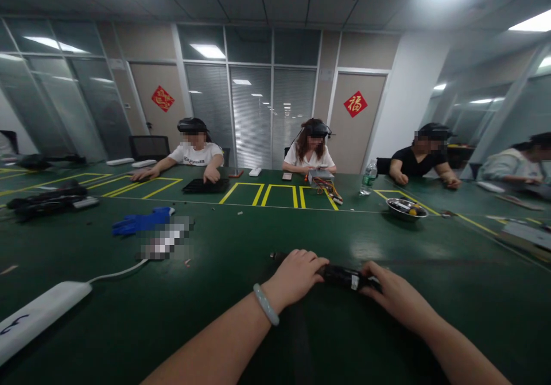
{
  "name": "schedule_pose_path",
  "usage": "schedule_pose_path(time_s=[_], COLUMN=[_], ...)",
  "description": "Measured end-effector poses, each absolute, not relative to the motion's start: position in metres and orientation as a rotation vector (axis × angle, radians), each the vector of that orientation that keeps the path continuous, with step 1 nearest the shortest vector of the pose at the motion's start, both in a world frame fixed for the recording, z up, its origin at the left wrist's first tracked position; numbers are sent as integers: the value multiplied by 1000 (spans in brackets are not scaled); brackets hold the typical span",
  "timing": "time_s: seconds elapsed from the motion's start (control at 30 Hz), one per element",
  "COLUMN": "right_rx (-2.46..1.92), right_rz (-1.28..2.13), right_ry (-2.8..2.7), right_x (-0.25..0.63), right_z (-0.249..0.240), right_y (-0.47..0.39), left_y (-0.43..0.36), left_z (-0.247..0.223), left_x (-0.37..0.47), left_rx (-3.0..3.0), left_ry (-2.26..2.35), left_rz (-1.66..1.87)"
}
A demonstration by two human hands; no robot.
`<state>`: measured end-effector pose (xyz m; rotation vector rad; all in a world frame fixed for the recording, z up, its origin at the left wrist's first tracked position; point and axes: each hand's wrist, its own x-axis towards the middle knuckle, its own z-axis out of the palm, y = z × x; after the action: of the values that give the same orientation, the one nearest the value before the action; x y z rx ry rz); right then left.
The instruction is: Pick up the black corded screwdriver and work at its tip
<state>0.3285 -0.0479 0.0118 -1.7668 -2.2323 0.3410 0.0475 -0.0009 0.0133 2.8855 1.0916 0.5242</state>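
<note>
A long, dark black object (340,276) lies low over the green table in front of me, with a small white label near its right part. Its exact kind I cannot make out. My left hand (299,273), below a pale bangle (266,304), is closed over its left part, and a small light tip sticks out beyond. At the other end, my right hand (390,290) grips it between thumb and fingers. Both palms hide part of the object.
To the left lie a blue glove (142,221), a phone-like device with its screen blurred (167,240) and a white power bank (47,313) on a cable. A metal bowl (407,210) and a water bottle (368,177) stand ahead. Several people sit across the table.
</note>
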Motion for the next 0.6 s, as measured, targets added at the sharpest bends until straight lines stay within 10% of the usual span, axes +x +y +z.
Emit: schedule_pose_path(time_s=[0.6], right_rx=[-1674], right_rz=[58], right_ry=[-2408], right_x=[274], right_z=[20], right_y=[-60], left_y=[-6], left_z=[51], left_x=[12], left_rx=[2863], left_ry=[968], left_rz=[333])
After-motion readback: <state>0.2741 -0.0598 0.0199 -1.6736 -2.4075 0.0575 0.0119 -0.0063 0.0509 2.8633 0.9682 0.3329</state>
